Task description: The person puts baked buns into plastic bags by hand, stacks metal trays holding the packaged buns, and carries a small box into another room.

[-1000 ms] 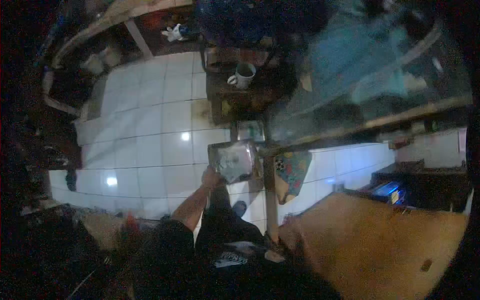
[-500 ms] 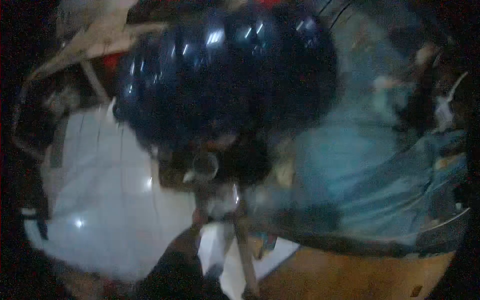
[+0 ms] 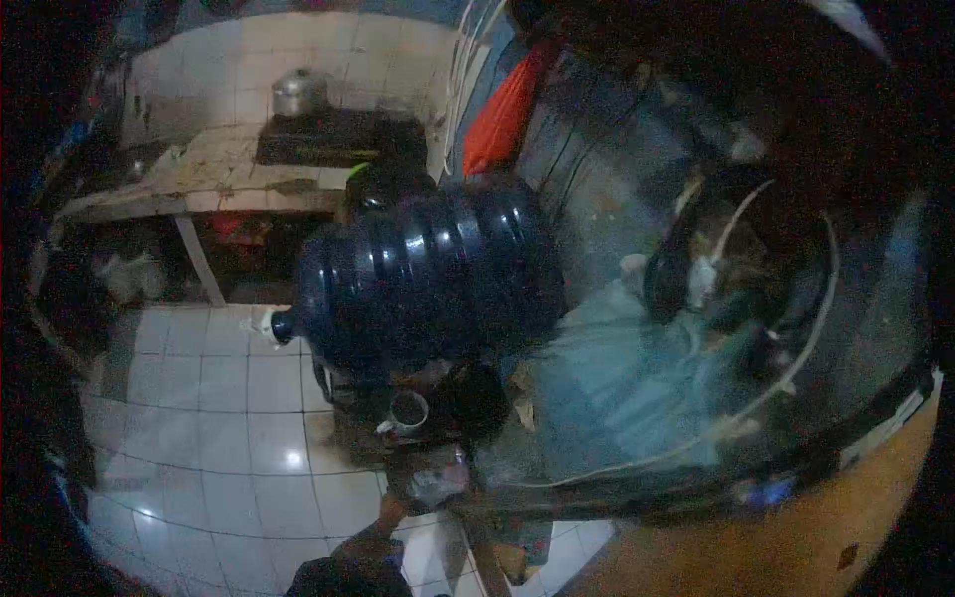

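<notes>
My left hand [image 3: 394, 505] is low in the view, its fingers closed on the edge of a clear, shiny packet or container [image 3: 438, 483]. What exactly it is remains too blurred to name. Just above it a white mug [image 3: 406, 412] stands on a dark stand [image 3: 358, 438]. A large dark-blue water jug [image 3: 428, 274] lies on its side over the stand, its neck pointing left. My right hand does not show.
A tiled counter [image 3: 214, 184] at the upper left bears a black stove [image 3: 328, 139] and a metal pot [image 3: 300, 92]. A red bag [image 3: 502, 114] hangs above the jug. Teal cloth [image 3: 627, 388] lies at right, beside a wooden surface [image 3: 736, 557].
The view has tilted up, bringing the jug, counter and stove into sight. My left hand and the held item now sit lower in the view, still near the mug.
</notes>
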A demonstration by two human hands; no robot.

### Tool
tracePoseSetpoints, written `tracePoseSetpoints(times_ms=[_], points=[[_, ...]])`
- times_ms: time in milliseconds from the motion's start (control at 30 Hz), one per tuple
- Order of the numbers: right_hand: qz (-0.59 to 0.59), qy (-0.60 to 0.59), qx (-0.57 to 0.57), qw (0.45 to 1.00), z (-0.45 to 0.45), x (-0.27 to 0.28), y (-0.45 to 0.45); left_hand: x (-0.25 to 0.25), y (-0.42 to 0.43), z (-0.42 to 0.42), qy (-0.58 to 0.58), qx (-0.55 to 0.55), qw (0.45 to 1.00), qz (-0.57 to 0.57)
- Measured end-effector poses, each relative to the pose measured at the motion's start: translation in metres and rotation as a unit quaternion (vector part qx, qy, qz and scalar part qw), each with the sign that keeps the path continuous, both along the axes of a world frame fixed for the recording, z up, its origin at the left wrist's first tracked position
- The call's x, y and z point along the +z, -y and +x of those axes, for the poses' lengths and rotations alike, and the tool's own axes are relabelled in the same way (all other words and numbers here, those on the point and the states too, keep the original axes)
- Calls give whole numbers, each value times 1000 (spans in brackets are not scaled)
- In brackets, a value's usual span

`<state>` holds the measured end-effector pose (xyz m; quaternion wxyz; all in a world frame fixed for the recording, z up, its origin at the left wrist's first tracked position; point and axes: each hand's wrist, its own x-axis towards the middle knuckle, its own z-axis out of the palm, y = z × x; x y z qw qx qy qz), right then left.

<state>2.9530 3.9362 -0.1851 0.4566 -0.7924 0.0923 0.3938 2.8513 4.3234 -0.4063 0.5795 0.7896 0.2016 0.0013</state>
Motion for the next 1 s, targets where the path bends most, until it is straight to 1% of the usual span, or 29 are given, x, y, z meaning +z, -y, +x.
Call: tracePoseSetpoints(times_ms=[33, 67, 100, 167, 200, 233, 267, 333, 367, 400, 433, 467, 500, 533, 567, 600, 633, 667, 700, 733, 767, 800, 833, 867, 900, 933, 967, 1000], points=[[2, 2, 3, 1000, -9, 2, 3, 11, -2, -7, -21, -26, 996, 82], [7, 3, 4, 1000, -20, 4, 7, 20, -4, -18, -78, 9, 997, 0], [12, 7, 7, 1000, -27, 4, 13, 33, -5, -31, -135, 45, 987, -81], [28, 19, 13, 999, -52, -1, 34, 55, -2, -76, -203, 69, 965, -151], [38, 27, 5, 999, -70, -2, 46, 56, -4, -95, -143, 71, 961, -226], [49, 47, 8, 998, -89, -6, 66, 70, -2, -122, -89, 64, 948, -298], [58, 75, 14, 995, -104, -20, 87, 76, -2, -144, -112, 39, 951, -284], [37, 189, 54, 980, -129, -44, 126, 98, 0, -175, -25, 64, 908, -414], [4, 250, 65, 966, -142, -57, 141, 99, -2, -188, -48, 37, 915, -400], [-37, 307, 65, 949, -151, -59, 153, 108, 0, -194, -102, 48, 914, -389], [-141, 249, 62, 956, -157, 19, 138, 118, 2, -204, -156, 63, 912, -374], [-3, 144, -119, 982, -170, 3, 149, 120, 1, -216, -102, 49, 836, -538], [77, 85, -207, 972, -174, -29, 164, 124, 9, -217, -116, 40, 842, -525], [149, 30, -299, 942, -179, -63, 180, 130, 17, -214, -150, 46, 880, -449], [184, 86, -202, 958, -196, -105, 213, 138, 26, -218, -183, 54, 910, -369], [131, 81, -143, 978, -218, -104, 226, 154, 40, -221, -204, 43, 922, -325], [79, 78, -80, 991, -240, -104, 239, 180, 59, -219, -222, 31, 934, -279], [-62, 11, -56, 996, -263, -70, 245, 189, 62, -207, -264, 10, 911, -318], [-60, 43, -128, 989, -302, -61, 257, 185, 67, -210, -187, -44, 929, -316], [-56, 79, -196, 976, -343, -57, 270, 200, 82, -202, -218, -72, 946, -230], [-56, 103, -239, 964, -374, -72, 285, 222, 101, -186, -247, -99, 953, -145], [-55, 150, -244, 956, -418, -106, 300, 241, 113, -169, -196, -209, 956, -63], [-72, 224, -220, 947, -467, -147, 311, 228, 117, -155, -123, -251, 960, 10], [-133, 335, -138, 923, -519, -186, 319, 215, 121, -142, -46, -280, 954, 98], [-205, 433, -75, 875, -570, -217, 324, 202, 125, -129, 29, -293, 937, 186], [-126, 327, -119, 929, -606, -243, 327, 256, 155, -116, -16, -269, 932, 241], [-64, 216, -174, 959, -632, -246, 329, 338, 199, -100, -65, -249, 921, 293], [123, 330, -248, 903, -637, -223, 327, 386, 228, -86, -24, -229, 922, 312]])
